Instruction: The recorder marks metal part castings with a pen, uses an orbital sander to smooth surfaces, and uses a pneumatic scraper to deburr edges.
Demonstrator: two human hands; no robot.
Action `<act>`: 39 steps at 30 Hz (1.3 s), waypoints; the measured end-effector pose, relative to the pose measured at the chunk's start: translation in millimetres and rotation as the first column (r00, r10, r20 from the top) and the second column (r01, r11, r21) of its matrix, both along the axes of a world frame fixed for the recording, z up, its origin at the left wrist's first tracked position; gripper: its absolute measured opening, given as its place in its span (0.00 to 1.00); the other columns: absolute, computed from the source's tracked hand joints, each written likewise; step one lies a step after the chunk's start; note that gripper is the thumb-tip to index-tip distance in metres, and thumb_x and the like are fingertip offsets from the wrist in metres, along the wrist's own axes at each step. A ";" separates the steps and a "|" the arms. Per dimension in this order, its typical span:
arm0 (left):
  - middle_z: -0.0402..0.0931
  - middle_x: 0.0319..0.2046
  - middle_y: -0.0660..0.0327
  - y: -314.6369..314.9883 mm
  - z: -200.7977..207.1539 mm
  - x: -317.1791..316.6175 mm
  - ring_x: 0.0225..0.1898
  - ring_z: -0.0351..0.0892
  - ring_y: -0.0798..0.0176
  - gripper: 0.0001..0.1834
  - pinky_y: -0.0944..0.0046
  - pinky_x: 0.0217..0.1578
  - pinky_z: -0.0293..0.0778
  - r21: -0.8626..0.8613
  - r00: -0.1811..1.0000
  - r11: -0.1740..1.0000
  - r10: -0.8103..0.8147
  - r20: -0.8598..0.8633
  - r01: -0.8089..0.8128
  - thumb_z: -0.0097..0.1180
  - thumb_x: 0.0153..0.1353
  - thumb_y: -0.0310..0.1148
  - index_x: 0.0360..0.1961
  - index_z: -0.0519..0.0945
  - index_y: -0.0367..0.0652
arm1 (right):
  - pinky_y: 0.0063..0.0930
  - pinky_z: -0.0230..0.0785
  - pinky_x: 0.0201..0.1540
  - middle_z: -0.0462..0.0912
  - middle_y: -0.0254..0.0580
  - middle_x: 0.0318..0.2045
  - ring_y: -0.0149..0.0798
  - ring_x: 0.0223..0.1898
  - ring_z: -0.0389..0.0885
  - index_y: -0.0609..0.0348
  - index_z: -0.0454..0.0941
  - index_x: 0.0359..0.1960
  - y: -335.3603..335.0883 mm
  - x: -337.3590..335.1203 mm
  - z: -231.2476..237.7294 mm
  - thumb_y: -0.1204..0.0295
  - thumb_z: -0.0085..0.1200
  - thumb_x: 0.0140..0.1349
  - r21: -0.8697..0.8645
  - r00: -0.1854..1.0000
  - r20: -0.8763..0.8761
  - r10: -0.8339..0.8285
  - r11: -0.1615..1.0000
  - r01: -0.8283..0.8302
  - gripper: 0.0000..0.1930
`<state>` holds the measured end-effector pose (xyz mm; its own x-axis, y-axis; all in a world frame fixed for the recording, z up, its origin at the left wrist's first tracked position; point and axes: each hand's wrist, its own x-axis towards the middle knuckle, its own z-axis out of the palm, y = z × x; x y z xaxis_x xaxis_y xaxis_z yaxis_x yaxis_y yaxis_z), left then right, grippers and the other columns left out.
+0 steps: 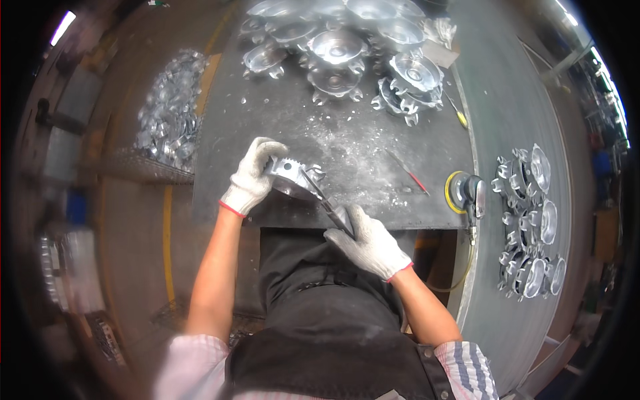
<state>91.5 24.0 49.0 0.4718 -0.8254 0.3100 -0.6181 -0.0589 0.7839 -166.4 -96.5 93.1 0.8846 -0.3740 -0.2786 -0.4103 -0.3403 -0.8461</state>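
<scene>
bench: dark metal worktop dusted with pale filings, its near edge against the person's black apron
room: workshop floor with a yellow line at 9 o'clock; wire basket of shiny scrap at 10 o'clock
stock: pile of silver toothed castings at 12 o'clock; another batch on the curved grey side table at 3 o'clock
left hand: gloved left hand curled tight over the rim of a toothed casting tilted at the bench's near edge
right hand: gloved right hand wrapped fast around the handle of a file, its blade lying on the casting
nearby: yellow-rimmed sander at 3 o'clock, thin red-tipped rod beside it
unclear: file handle buried in the glove; casting's underside hidden; room edges blurred
</scene>
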 end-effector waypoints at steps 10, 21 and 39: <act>0.75 0.44 0.57 2.4 -3.1 1.9 0.47 0.79 0.59 0.13 0.63 0.49 0.75 -0.014 0.998 1.000 0.002 0.058 -0.002 0.54 0.62 0.16 0.46 0.79 0.40 | 0.51 0.72 0.46 0.81 0.70 0.43 0.71 0.48 0.77 0.65 0.67 0.55 7.7 3.9 -5.7 0.57 0.61 0.66 0.005 0.999 0.012 0.033 0.999 -0.033 0.27; 0.74 0.45 0.57 -3.9 -2.7 2.4 0.48 0.78 0.59 0.14 0.64 0.51 0.74 -0.005 0.999 0.999 -0.032 -0.006 0.032 0.53 0.61 0.14 0.46 0.77 0.40 | 0.50 0.72 0.45 0.82 0.67 0.41 0.69 0.48 0.78 0.60 0.68 0.52 5.5 5.6 -3.7 0.57 0.59 0.66 -0.012 0.997 -0.028 -0.077 0.997 0.077 0.22; 0.82 0.42 0.61 4.0 -28.3 2.0 0.46 0.79 0.69 0.15 0.66 0.49 0.75 0.193 0.930 0.977 0.151 -0.336 -0.090 0.57 0.61 0.19 0.49 0.79 0.41 | 0.48 0.75 0.47 0.83 0.64 0.42 0.66 0.48 0.82 0.60 0.69 0.57 -1.8 -20.7 24.7 0.54 0.67 0.59 -0.055 0.977 -0.110 -0.183 0.983 0.177 0.32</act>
<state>93.5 28.0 20.8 0.6234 -0.7813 -0.0319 -0.2888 -0.2679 0.9191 -187.1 -98.4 117.7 0.7651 -0.5386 -0.3527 -0.5610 -0.2888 -0.7758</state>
